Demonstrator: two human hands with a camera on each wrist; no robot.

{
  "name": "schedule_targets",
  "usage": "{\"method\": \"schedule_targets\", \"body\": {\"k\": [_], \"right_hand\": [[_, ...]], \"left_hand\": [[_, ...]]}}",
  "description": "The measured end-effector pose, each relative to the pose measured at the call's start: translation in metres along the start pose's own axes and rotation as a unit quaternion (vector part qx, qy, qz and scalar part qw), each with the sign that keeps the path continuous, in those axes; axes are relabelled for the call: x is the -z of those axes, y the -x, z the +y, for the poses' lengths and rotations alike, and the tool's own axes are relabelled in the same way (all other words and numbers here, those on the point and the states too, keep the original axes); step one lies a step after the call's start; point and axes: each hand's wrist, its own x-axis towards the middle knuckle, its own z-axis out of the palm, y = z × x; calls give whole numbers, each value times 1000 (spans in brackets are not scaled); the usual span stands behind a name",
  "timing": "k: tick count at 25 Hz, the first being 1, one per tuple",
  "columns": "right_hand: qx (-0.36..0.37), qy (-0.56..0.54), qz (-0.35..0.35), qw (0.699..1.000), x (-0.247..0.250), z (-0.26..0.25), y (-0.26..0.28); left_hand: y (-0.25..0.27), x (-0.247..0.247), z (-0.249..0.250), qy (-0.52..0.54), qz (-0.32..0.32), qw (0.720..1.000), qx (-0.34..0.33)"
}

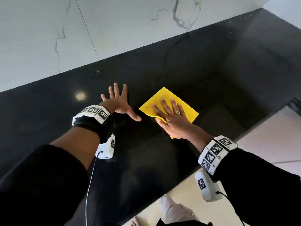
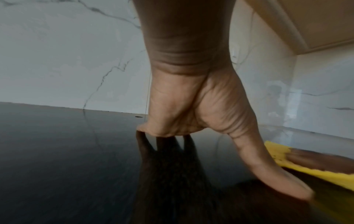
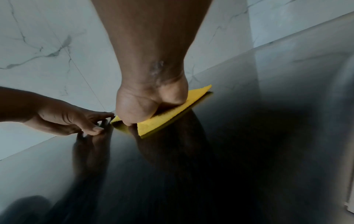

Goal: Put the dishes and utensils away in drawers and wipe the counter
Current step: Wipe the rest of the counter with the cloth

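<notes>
Under right hand [image 1: 174, 121] fingers [image 1: 166, 106], yellow cloth [image 1: 187, 110]

Both arms reach forward, black sleeves pushed up, tagged bands on both wrists. Left hand [image 1: 119, 101]: palm down, fingers [image 1: 116, 89] spread straight, thumb out toward the right hand. Right hand [image 1: 172, 119]: flat, palm down, fingers [image 1: 164, 105] straight and slightly apart, ring on one finger. Hands close, not touching.
</notes>
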Motion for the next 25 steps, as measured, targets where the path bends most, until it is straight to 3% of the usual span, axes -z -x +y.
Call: {"method": "schedule_targets", "body": {"k": [3, 9, 14, 19, 23, 25], "right_hand": [[29, 14, -15, 999, 27, 4, -70], [62, 11, -29, 998, 87, -10, -211], [76, 20, -29, 996, 116, -24, -282], [98, 13, 8, 995, 109, -20, -267], [165, 34, 27, 985, 79, 14, -197], [167, 16, 37, 985, 82, 49, -178]], "left_hand": [[-21, 7, 4, -23, -35, 999, 20], [-33, 0, 0, 5, -41, 999, 20], [-36, 0, -1, 16, -52, 998, 15], [-32, 3, 3, 55, -40, 998, 15], [-52, 28, 1, 101, 55, 990, 82], [-61, 33, -5, 99, 45, 990, 89]]}}
